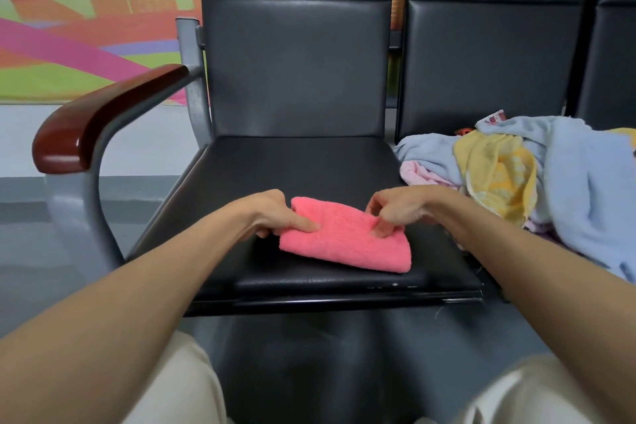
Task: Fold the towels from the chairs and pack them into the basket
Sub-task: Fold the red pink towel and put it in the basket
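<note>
A folded pink towel (347, 241) lies on the black seat (292, 169) of the chair in front of me. My left hand (275, 215) pinches its left edge, thumb on top and fingers curled beneath. My right hand (395, 208) grips the towel's right side, its fingers curled down into the fabric. On the neighbouring seat to the right sits a loose pile: a light blue towel (578, 182), a yellow towel (499, 175) and a pale pink one (426, 175). No basket is in view.
The chair has a dark red armrest (103, 110) on a grey metal frame (93, 217) at the left. Black backrests (296, 62) stand behind both seats. Grey floor lies to the left, and my knees in pale trousers (172, 385) are below the seat's front edge.
</note>
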Available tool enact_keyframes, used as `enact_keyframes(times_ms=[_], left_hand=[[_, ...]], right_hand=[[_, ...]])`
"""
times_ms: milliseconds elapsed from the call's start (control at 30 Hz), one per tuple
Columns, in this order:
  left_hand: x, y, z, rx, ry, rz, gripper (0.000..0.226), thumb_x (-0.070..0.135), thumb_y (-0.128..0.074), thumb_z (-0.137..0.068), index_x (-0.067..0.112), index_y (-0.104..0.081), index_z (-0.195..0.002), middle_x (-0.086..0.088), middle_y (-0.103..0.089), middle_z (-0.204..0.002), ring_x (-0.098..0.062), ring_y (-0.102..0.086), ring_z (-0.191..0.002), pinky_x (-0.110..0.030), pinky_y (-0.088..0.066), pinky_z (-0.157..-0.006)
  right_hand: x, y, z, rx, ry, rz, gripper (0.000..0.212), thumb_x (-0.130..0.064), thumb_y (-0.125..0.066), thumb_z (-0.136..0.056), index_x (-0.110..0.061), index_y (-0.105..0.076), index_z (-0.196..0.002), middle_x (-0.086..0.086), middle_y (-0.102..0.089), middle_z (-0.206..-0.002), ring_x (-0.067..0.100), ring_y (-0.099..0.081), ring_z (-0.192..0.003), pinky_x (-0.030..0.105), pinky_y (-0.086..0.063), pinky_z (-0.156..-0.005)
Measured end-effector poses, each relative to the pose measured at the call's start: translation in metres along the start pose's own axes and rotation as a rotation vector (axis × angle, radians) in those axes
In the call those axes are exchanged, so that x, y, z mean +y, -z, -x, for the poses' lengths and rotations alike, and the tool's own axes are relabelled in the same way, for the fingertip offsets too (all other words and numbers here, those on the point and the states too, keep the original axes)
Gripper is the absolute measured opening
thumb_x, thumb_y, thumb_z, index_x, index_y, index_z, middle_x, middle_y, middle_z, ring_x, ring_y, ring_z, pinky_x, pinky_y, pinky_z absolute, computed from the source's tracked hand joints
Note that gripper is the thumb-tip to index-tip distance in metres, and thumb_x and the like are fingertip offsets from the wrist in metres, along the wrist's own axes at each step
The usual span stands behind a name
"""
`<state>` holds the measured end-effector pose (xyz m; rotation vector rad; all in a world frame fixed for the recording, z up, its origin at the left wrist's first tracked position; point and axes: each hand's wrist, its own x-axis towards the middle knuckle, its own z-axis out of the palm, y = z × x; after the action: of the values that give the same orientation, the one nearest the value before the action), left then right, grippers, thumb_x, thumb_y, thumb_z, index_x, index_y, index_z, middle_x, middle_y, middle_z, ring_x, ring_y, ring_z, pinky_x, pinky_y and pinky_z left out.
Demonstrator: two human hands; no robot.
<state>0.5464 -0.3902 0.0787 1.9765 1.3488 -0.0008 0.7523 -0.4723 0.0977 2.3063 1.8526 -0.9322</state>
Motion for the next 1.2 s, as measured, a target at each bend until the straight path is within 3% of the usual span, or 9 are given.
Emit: enact_keyframes(times_ms=[100,233,333,467,733,800,900,1033,1200], left_hand=[[0.005,-0.004,0.001,-0.020,0.007,0.101,0.040,0.039,-0.082,-0.068,0.007,-0.063,-0.085,-0.006,-0.056,-0.073,-0.019,-0.047,-0.062,-0.029,-0.037,-0.056],[0.014,-0.013,0.011,-0.074,-0.167,0.294,0.031,0.011,-0.077,-0.075,0.010,-0.064,-0.104,-0.007,-0.070,-0.100,-0.020,-0.067,-0.090,-0.033,-0.055,-0.079],[0.014,-0.009,0.021,-0.134,-0.260,0.432,0.038,0.001,-0.075,-0.076,0.017,-0.057,-0.105,-0.002,-0.067,-0.098,-0.016,-0.065,-0.090,-0.028,-0.052,-0.075],[0.015,-0.002,0.034,-0.179,-0.340,0.546,0.041,0.004,-0.076,-0.078,0.018,-0.055,-0.110,-0.004,-0.071,-0.102,-0.020,-0.067,-0.101,-0.036,-0.051,-0.090],[-0.013,0.043,0.094,0.338,-0.370,0.686,0.024,0.029,-0.060,-0.093,0.020,-0.063,-0.116,0.001,-0.068,-0.111,-0.014,-0.064,-0.097,-0.030,-0.053,-0.074],[-0.044,0.062,0.118,0.520,-0.326,0.616,0.029,0.032,-0.064,-0.091,0.016,-0.062,-0.115,-0.001,-0.066,-0.110,-0.015,-0.063,-0.096,-0.032,-0.055,-0.074],[-0.096,0.082,0.166,0.630,-0.224,0.813,0.043,0.030,-0.072,-0.084,0.003,-0.061,-0.116,-0.005,-0.067,-0.105,-0.018,-0.065,-0.093,-0.033,-0.057,-0.074],[-0.170,0.079,0.238,0.593,-0.149,1.278,0.046,0.022,-0.075,-0.077,0.002,-0.063,-0.115,-0.006,-0.071,-0.105,-0.016,-0.066,-0.093,-0.025,-0.057,-0.069],[-0.258,0.047,0.293,0.735,0.078,1.389,0.041,0.023,-0.076,-0.073,0.013,-0.065,-0.111,-0.009,-0.066,-0.105,-0.021,-0.060,-0.090,-0.035,-0.055,-0.075]], right_hand=[[0.000,-0.001,0.004,-0.074,-0.022,0.039,0.027,-0.010,-0.069,-0.079,-0.004,-0.068,-0.106,0.008,-0.058,-0.089,0.020,-0.044,-0.076,0.034,-0.040,-0.072],[0.001,-0.003,0.016,-0.109,-0.041,0.052,0.053,-0.026,-0.077,-0.057,-0.001,-0.069,-0.104,0.014,-0.071,-0.100,0.017,-0.049,-0.079,0.050,-0.045,-0.098],[0.011,-0.008,0.023,-0.141,0.009,-0.040,0.016,-0.009,-0.072,-0.078,-0.012,-0.066,-0.092,-0.003,-0.069,-0.085,0.009,-0.061,-0.073,0.020,-0.051,-0.069],[0.013,-0.013,0.040,-0.097,0.136,-0.111,0.017,-0.002,-0.062,-0.087,-0.013,-0.051,-0.093,-0.007,-0.057,-0.083,0.002,-0.055,-0.070,0.010,-0.041,-0.054],[-0.062,-0.006,0.067,0.146,0.385,-0.196,0.013,-0.013,-0.056,-0.095,-0.017,-0.049,-0.105,-0.004,-0.058,-0.096,0.008,-0.058,-0.085,0.024,-0.051,-0.072],[-0.100,-0.006,0.074,0.209,0.465,-0.091,0.021,-0.018,-0.057,-0.095,-0.014,-0.053,-0.115,-0.002,-0.061,-0.105,0.014,-0.058,-0.096,0.030,-0.048,-0.086],[-0.161,-0.021,0.081,0.243,0.593,-0.064,0.017,-0.016,-0.059,-0.093,-0.012,-0.061,-0.109,0.001,-0.067,-0.100,0.018,-0.062,-0.093,0.034,-0.048,-0.086],[-0.234,-0.061,0.089,0.133,0.758,-0.180,0.008,-0.010,-0.060,-0.092,-0.016,-0.065,-0.092,-0.016,-0.064,-0.073,-0.002,-0.058,-0.067,0.022,-0.044,-0.072],[-0.299,-0.131,0.084,-0.213,0.780,-0.155,0.023,-0.012,-0.056,-0.095,-0.009,-0.066,-0.116,0.003,-0.072,-0.107,0.013,-0.068,-0.093,0.025,-0.051,-0.088]])
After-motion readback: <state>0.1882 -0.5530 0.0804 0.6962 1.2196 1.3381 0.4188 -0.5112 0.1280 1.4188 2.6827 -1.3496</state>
